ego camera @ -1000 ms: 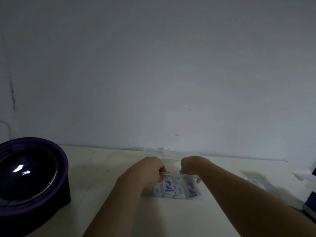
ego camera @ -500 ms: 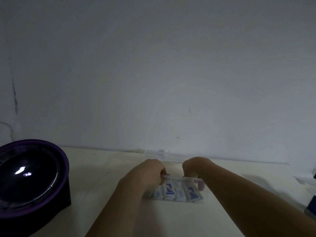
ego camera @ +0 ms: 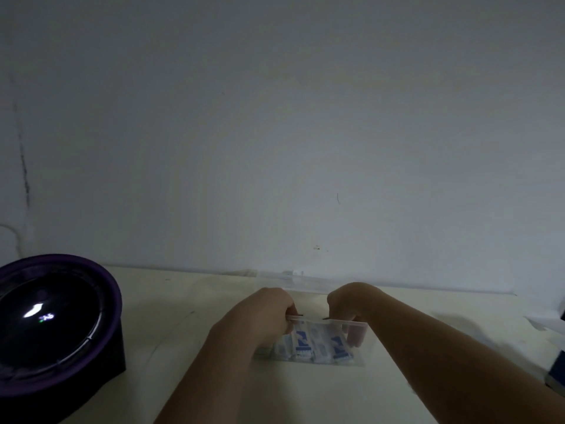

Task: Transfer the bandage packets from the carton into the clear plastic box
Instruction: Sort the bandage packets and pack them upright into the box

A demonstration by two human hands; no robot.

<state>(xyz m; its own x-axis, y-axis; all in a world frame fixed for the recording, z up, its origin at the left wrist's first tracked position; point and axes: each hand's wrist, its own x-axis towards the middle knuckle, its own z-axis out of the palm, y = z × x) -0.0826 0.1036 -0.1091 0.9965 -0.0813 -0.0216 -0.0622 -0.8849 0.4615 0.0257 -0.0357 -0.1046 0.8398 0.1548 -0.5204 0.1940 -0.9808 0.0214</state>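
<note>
Head camera, from the left: a round black device with a purple rim (ego camera: 56,325) sits on the pale table (ego camera: 183,304), well apart from the hands. Near the middle, the left hand (ego camera: 263,316) is curled over the left end of the clear plastic box (ego camera: 361,352), gripping it at the rim. The box stands on the table between the two hands, and the bandage packets (ego camera: 302,344), white with blue print, lie in a row inside it along the bottom. The right hand (ego camera: 351,304) grips the right part of the rim, its fingers (ego camera: 354,336) hooked over the edge and showing through the clear wall. Behind the hands, a clear plastic piece (ego camera: 290,277) lies against the foot of the grey wall (ego camera: 305,133). At the far right edge, a white and dark blue object (ego camera: 557,373) is cut off by the frame; I cannot tell what it is.
</note>
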